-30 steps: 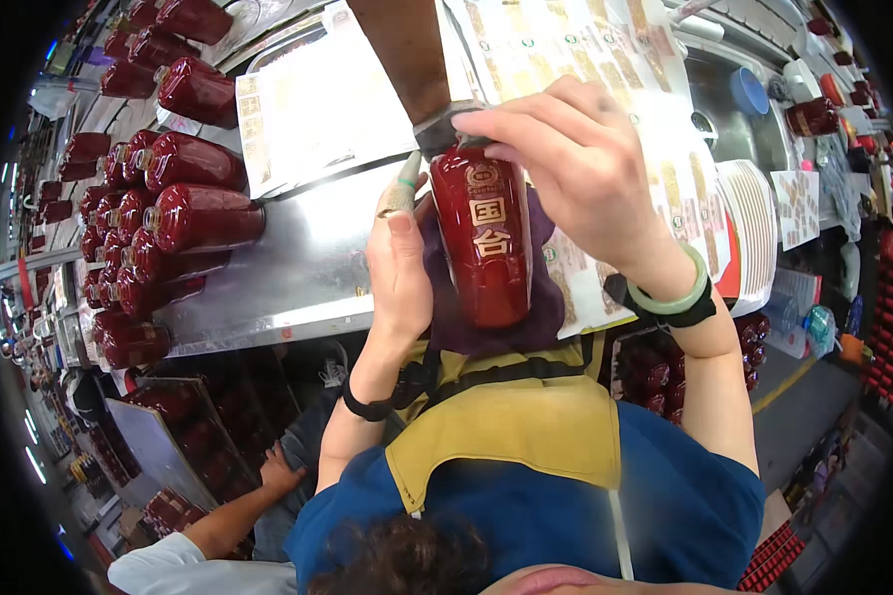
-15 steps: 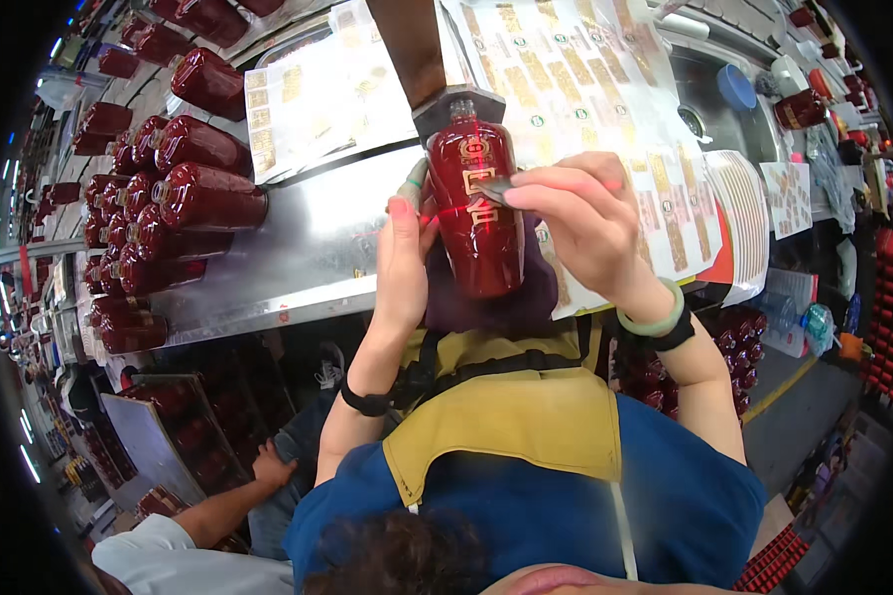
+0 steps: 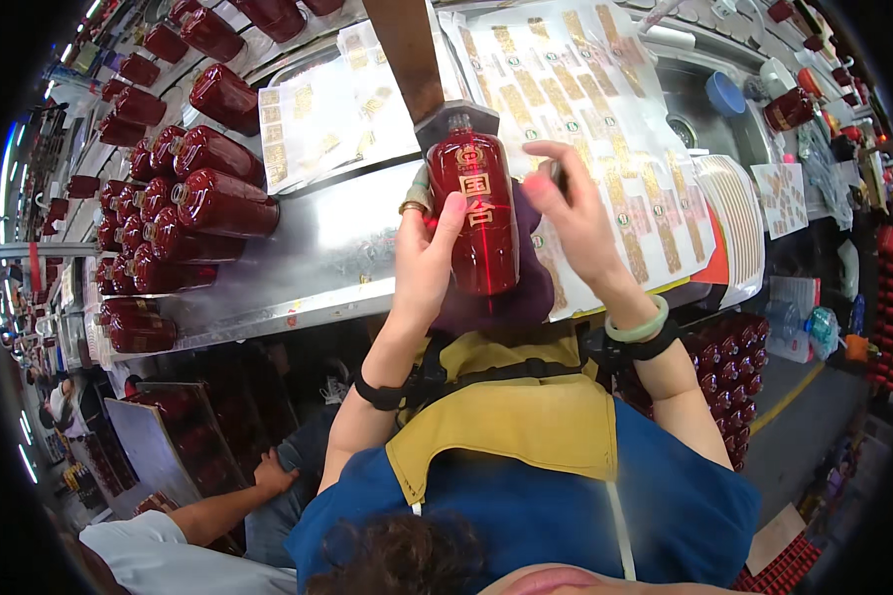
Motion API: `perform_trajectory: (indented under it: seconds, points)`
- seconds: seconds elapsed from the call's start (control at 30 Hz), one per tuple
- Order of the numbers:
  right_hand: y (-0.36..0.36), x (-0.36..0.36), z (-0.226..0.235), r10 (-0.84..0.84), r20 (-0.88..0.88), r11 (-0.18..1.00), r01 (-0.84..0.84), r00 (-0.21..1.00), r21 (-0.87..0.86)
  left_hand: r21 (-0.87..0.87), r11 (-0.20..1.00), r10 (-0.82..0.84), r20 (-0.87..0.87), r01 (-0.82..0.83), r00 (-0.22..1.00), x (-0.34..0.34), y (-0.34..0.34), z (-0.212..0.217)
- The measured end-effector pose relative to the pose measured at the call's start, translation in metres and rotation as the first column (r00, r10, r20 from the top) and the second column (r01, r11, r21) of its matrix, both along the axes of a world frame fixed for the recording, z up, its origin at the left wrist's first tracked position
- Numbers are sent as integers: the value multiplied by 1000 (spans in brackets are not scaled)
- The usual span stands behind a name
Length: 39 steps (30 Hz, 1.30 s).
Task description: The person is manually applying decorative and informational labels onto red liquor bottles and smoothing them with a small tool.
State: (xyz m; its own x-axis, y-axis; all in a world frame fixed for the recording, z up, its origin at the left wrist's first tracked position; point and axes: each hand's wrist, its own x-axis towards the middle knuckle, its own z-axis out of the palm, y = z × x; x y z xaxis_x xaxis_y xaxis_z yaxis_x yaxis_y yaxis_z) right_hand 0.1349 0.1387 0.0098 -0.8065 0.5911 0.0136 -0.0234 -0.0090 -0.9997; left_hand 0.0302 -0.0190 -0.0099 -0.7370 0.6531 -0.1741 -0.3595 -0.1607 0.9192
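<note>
While the left hand [image 3: 427, 266] grips the red bottle [image 3: 488, 253], its thumb [image 3: 449, 220] best avoids the gold lettering [image 3: 476, 186]; the right hand [image 3: 577, 216], half-curled, perhaps holds something dark.

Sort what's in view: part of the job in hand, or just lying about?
In hand:
- red bottle, left hand on it, right hand beside it
- dark cloth beneath
- grey piece at its neck
- gold-patterned sheets, probably

Lying about, seemingly:
- blue bowl
- plastic bag

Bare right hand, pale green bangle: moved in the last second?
Yes. Against the dark grey angular block, the right hand went from overlapping it to its lower right, beside the glossy dark-red bottle.
</note>
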Motion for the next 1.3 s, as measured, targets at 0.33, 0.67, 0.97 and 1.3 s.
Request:
perform_trajectory:
  seconds: [0.33, 0.67, 0.97, 1.3]
  points:
    - [-14, -14, -26, 110, 55, 965, -93, 992, -247, -37, 998, 41, -105, -45, 994, 1, 3, -5]
    - [9, -8, -14, 160, 151, 987, -153, 975, -57, 112, 994, 0, 164, -18, 986, -8, 2, -1]
    - [25, -39, 29, 218, -164, 458, 47, 962, 887, -21, 999, 29, 68, -28, 997, -7, -3, -6]
    - [19, -64, 33, 282, -26, 311, -66, 959, 948, -73, 997, 36, -35, -38, 999, -16, -19, -5]
